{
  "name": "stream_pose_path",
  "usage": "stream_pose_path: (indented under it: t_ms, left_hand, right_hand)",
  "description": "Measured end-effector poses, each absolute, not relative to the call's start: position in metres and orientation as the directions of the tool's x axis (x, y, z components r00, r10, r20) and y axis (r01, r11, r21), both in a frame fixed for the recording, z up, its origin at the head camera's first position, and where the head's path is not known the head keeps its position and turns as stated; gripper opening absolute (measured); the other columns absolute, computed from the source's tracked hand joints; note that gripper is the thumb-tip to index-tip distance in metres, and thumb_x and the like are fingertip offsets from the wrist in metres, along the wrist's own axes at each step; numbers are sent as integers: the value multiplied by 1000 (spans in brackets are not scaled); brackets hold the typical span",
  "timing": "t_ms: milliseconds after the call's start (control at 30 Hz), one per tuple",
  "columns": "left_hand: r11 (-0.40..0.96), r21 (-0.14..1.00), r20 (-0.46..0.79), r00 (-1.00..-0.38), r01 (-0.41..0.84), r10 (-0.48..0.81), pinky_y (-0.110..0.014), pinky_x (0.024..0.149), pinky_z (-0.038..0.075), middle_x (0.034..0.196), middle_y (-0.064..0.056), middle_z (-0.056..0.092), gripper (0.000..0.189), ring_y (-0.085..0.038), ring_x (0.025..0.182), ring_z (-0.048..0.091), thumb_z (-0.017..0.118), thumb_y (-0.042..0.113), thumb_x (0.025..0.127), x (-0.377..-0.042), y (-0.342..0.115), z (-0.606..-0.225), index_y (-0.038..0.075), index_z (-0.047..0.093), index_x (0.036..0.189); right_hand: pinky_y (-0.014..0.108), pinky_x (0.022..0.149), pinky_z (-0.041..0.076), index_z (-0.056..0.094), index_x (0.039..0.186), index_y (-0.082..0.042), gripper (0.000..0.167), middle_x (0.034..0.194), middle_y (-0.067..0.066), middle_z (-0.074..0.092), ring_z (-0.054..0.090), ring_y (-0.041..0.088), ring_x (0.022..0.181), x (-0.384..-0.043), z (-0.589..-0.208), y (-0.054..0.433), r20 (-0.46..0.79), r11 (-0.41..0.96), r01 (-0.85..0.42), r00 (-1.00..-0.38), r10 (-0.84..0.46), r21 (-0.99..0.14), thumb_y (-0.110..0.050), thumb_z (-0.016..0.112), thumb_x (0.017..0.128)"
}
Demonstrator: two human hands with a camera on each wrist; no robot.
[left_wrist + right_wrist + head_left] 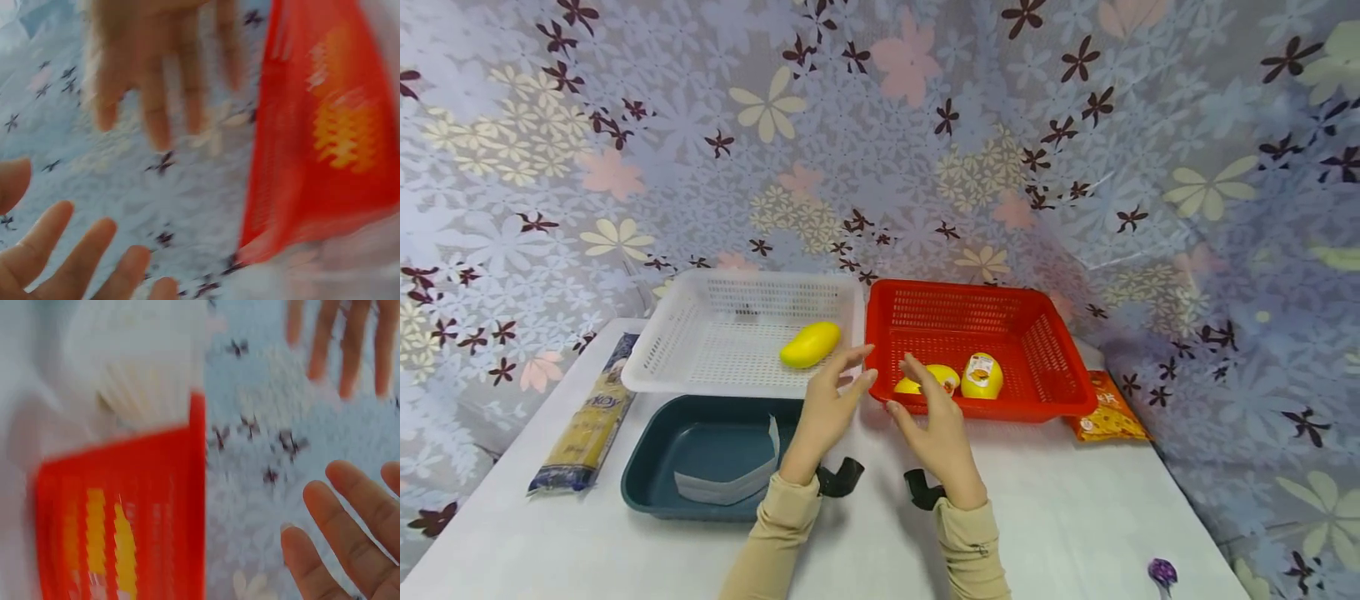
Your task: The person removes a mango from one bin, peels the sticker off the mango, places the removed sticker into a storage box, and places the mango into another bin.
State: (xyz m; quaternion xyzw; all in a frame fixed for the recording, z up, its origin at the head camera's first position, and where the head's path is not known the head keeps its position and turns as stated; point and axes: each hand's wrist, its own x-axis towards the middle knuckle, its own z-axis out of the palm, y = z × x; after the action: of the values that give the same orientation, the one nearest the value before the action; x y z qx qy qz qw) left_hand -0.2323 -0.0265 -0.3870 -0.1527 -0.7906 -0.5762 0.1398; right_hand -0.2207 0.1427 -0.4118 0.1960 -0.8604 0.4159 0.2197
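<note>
My left hand (828, 409) is held up in front of the white basket (700, 381), fingers spread and nothing in them. Facing it, my right hand (942, 433) is raised before the near left corner of the red basket (1060, 408), also holding nothing. Inside the red basket are several yellow fruits; a labelled one (982, 385) leans at the near wall, and another (942, 377) is partly hidden by my right fingers. A yellow mango (810, 345) lies in the white basket. Both wrist views show the two hands apart, with relaxed fingers (359, 550).
A dark teal tray (651, 497) with a grey strip (718, 492) in it stands at the near left. Left of it lies a pasta packet (587, 425). An orange snack bag (1108, 412) is beside the red basket, and a small purple item (1162, 572) lies near right.
</note>
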Motion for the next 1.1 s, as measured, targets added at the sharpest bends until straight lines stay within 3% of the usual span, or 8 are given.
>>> stream_pose_path:
  t_ms: [300,567,867,1100]
  left_hand:
    - [320,829,441,-888,459,132,-58,107,38,141,-13,54,42,-35,131,47,60,28,95,-212,4,-415,8,57,131]
    - [296,872,367,-921,391,135,-58,109,36,141,-14,53,44,-35,131,47,62,29,94,-211,13,-427,7,57,132]
    - [345,873,321,-938,345,128,-56,110,36,141,-15,52,47,-36,131,47,62,26,93,-212,14,-440,7,53,135]
    - [335,872,330,-934,358,139,-56,112,33,144,-17,50,50,-37,137,42,63,16,92,-215,17,-442,3,51,138]
  right_hand:
    - [56,100,46,42,146,-11,64,140,15,55,54,36,125,-223,-409,176,491,598,-423,-869,-55,-681,-20,70,89]
    - [51,99,47,41,146,-12,62,139,15,55,54,32,125,-238,-416,192,478,565,-409,-878,-29,-717,-18,68,90]
    - [53,98,47,42,145,-10,61,138,18,56,54,35,123,-249,-422,203,425,591,-410,-897,-123,-695,-17,68,90]
    - [56,102,44,39,147,-11,62,142,17,52,50,36,128,-261,-402,218,356,611,-423,-904,-235,-670,-16,67,91]
